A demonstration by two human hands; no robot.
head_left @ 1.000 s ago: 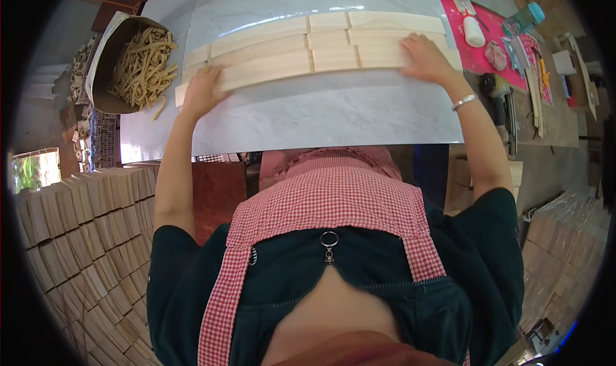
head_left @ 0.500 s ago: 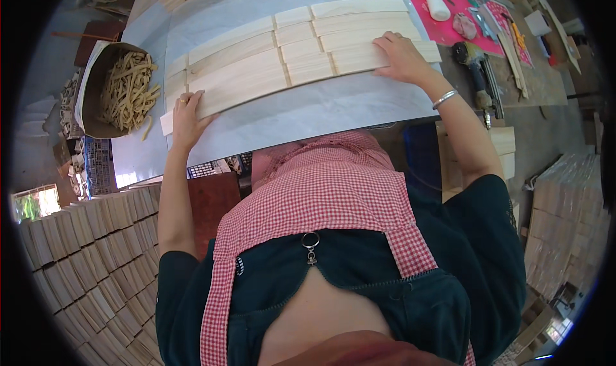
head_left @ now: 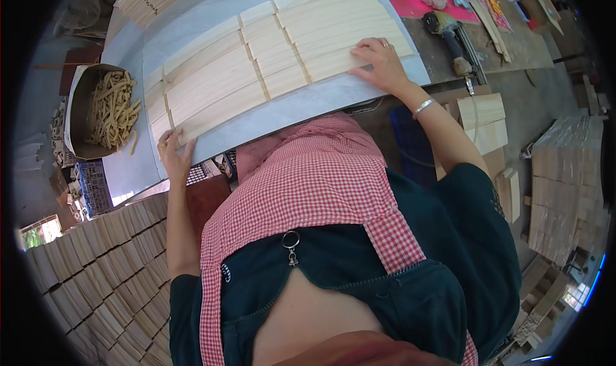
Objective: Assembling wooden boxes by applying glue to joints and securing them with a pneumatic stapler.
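Several pale wooden slats (head_left: 212, 87) lie side by side in rows on the grey-white tabletop (head_left: 256, 119), with narrow seams crossing them. My left hand (head_left: 174, 153) is at the near left corner of these slats. Its fingertips touch the end of the nearest row, and the thumb is spread apart along the near edge. Farther right, my right hand (head_left: 380, 64) rests with spread fingers on the near rows; its thumb points left along the slats. Neither hand is closed around anything. The fingers hide the slat ends beneath them.
A carton (head_left: 76, 112) of wood strips stands at the left. More slats (head_left: 151, 0) are stacked at the far left. A nail gun (head_left: 452, 45) with a hose lies at the right, near a pink sheet (head_left: 410, 7). Wood stacks (head_left: 109, 276) stand at lower left.
The whole view has shifted and turned slightly. My left hand has moved to the near left corner of the slats, its thumb spreading. My right hand stays on the right part, fingers still spread.
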